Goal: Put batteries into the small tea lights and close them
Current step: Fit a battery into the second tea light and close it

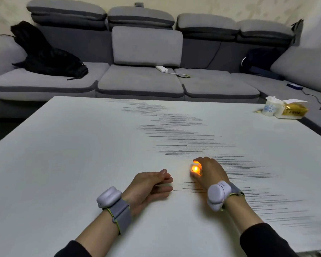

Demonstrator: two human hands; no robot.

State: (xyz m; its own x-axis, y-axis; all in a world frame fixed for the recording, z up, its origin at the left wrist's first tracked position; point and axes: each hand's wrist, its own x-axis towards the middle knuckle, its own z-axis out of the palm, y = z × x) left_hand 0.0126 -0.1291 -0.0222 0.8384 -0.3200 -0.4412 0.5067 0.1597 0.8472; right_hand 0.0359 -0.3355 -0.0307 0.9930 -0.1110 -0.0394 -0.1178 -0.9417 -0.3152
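A small tea light [195, 169] glows orange on the white table [82, 145], just in front of me and right of centre. My right hand [210, 171] is curled around it, fingers closed on its sides, and most of the light's body is hidden by the fingers. My left hand [150, 185] rests on its side on the table a little to the left, fingers loosely apart, holding nothing. No loose batteries or other tea lights show on the table.
At the table's far right corner stand a white cup with blue print [270, 108], a gold packet [295, 110] and crumpled paper. A grey sofa [141, 80] runs behind the table with a black bag [46, 56], a white charger [161, 69] and cables.
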